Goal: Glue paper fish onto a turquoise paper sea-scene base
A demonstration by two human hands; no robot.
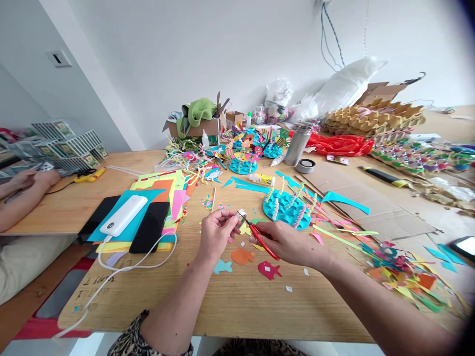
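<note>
My left hand (pixel 221 228) pinches a small piece of white paper (pixel 242 212) between thumb and fingertips. In my right hand (pixel 282 240) is a pair of red-handled scissors (pixel 262 241), their blades at the edge of the white piece. On the table below lie paper fish: an orange one (pixel 242 256), a light blue one (pixel 223 267) and a dark pink one (pixel 269 270) with a small white square on it. Loose white squares (pixel 289 289) are scattered nearby. Just beyond my right hand stands a blue painted egg-carton disc (pixel 285 213) with curled paper strips upright on it.
Coloured paper sheets (pixel 178 198), a white power bank (pixel 123 215) and a black phone (pixel 150 227) lie at left. A glue bottle (pixel 261 179) and a steel flask (pixel 298 145) are behind. Paper scraps (pixel 411 277) cover the right side. Another person's hands (pixel 35 180) are at far left.
</note>
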